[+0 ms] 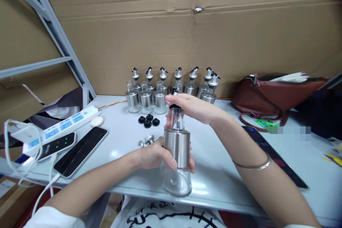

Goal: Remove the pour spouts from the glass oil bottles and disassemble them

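Note:
A glass oil bottle [177, 144] with a steel band stands slightly tilted near the table's front edge. My left hand [155, 155] is wrapped around its middle. Over the bottle's mouth, my right hand [191, 107] closes about the pour spout [175, 106], whose black stopper shows at the neck; most of the spout is hidden by the fingers. Just behind my left hand lie some silver spout parts [146, 141]. Several black stoppers [148, 123] sit in a small cluster farther back.
Behind stand bottles with spouts [190, 87] and, before them, bottles without spouts [145, 98]. A power strip [64, 124], a phone [81, 151] and a white round object [97, 121] lie left. To the right are a brown bag [267, 92] and a dark tablet-like device [278, 160].

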### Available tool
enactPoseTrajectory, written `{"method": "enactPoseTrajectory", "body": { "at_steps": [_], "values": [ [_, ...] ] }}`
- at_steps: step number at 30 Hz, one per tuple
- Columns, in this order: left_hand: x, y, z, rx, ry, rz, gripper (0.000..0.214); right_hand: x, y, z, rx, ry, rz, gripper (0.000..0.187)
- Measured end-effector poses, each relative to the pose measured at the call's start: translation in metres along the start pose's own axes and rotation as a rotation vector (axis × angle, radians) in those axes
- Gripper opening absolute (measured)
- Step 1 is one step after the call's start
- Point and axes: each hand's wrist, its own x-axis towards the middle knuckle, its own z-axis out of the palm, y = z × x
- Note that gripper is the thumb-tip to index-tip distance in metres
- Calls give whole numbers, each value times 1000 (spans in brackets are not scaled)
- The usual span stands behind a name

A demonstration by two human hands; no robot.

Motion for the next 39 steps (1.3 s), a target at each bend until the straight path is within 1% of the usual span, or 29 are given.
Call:
{"method": "enactPoseTrajectory", "body": {
  "at_steps": [2,4,6,8,11,14,16,17,19,21,25,27,31,33,34,35,36,37,38,39],
  "values": [
    [1,0,3,24,79,-12,43,-2,-2,-3,-151,112,-1,40],
    [1,2,6,89,204,-8,37,-3,-4,-6,-306,203,-5,40],
    [0,3,9,153,319,-2,30,-3,-4,-8,-437,229,15,42],
    [0,4,11,180,385,-4,28,-3,-3,-7,-574,271,31,45],
    [0,5,11,187,428,7,30,-3,-3,-1,-827,445,33,44],
    [0,5,12,175,440,14,33,-3,-4,9,-1095,638,20,35],
    [0,6,13,128,442,2,34,-3,-6,14,-1208,731,-30,35],
    [-1,6,14,107,441,-5,35,-3,-6,15,-1223,754,-65,36],
    [-2,7,16,108,428,-6,35,-5,-7,14,-1162,730,-132,36],
    [-3,8,16,168,408,13,34,-7,-8,11,-1043,652,-172,32],
    [-2,8,15,224,413,45,33,-12,-12,2,-890,574,-198,27],
    [-1,7,12,248,443,53,34,-13,-13,-1,-794,499,-177,25],
    [1,5,9,376,455,60,35,-13,-12,-7,-532,297,-62,26],
    [2,4,9,420,436,61,39,-13,-11,-10,-425,253,-55,28],
    [3,3,9,430,435,70,42,-14,-12,-11,-395,253,-73,29],
    [4,2,9,439,448,102,47,-15,-13,-12,-389,266,-101,29],
    [4,1,9,459,484,172,52,-17,-15,-12,-404,293,-136,27],
    [3,1,9,506,543,282,55,-20,-18,-12,-437,341,-177,25],
    [1,1,9,583,624,440,55,-24,-21,-13,-482,412,-221,24],
    [-3,2,10,684,711,641,51,-27,-25,-13,-536,502,-266,22]
  ]
}}
